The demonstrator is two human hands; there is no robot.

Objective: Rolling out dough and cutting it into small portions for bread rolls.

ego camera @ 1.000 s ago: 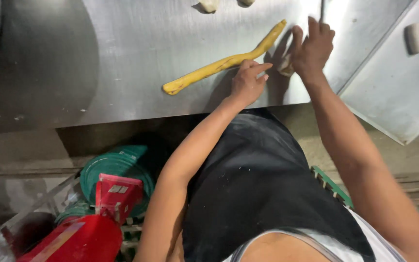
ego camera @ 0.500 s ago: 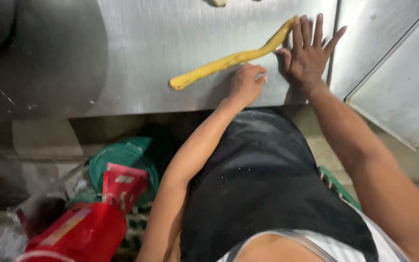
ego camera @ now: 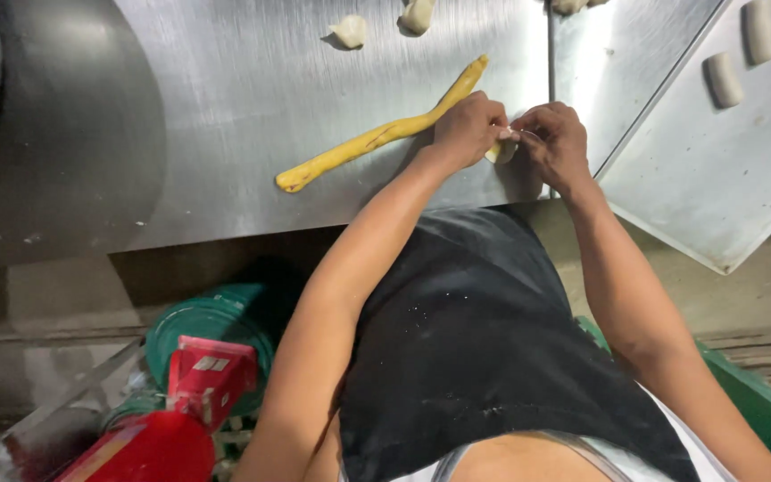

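Both hands meet over a small pale piece of dough (ego camera: 501,150) at the near edge of the steel table (ego camera: 252,98). The left hand (ego camera: 468,129) is curled, its fingertips pinching the piece from one side, while the right hand (ego camera: 557,143) pinches it from the other with thumb and forefinger (the piece is mostly hidden between the fingers). Just beside the left hand, and partly under it, lies a long yellow dough rope (ego camera: 377,136), running slantwise across the table. Farther back sit small white dough lumps (ego camera: 350,31). To the right a tilted metal tray (ego camera: 716,170) carries shaped dough pieces (ego camera: 723,78). Below the table edge, a black apron (ego camera: 466,357), a green tub (ego camera: 216,326) and a red machine (ego camera: 171,428)
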